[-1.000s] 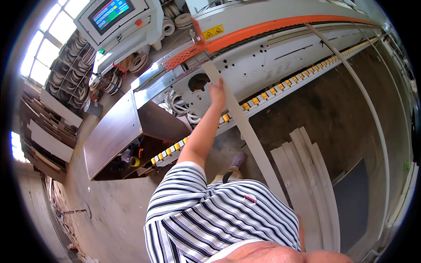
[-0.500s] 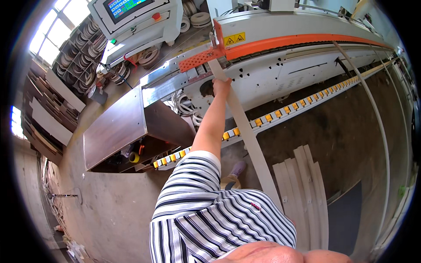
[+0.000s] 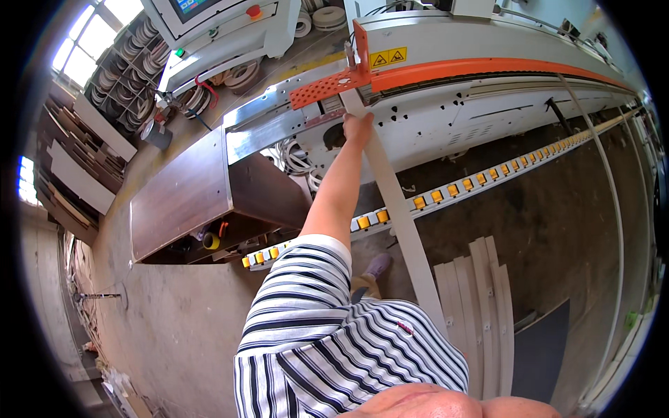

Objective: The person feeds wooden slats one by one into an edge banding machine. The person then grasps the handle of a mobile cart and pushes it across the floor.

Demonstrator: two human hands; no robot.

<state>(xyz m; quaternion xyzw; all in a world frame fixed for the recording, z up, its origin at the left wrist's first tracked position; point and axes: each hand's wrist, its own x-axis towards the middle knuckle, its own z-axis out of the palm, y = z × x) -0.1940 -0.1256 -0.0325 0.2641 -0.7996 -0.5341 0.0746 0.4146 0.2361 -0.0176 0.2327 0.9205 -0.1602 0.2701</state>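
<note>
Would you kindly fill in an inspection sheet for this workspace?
Surface: roller rail with yellow rollers, crossed by the long pale board.
Job's things: the board's far end is at the orange perforated plate.
Clutter: pale boards and a dark grey panel at lower right; yellow roll inside the brown cabinet.
Hands: left hand on the board, gripping or pressing unclear; right not in view.
Cables: coiled white strands beside the cabinet, kind unclear.
Surroundings: control console, rack of rolls.
</note>
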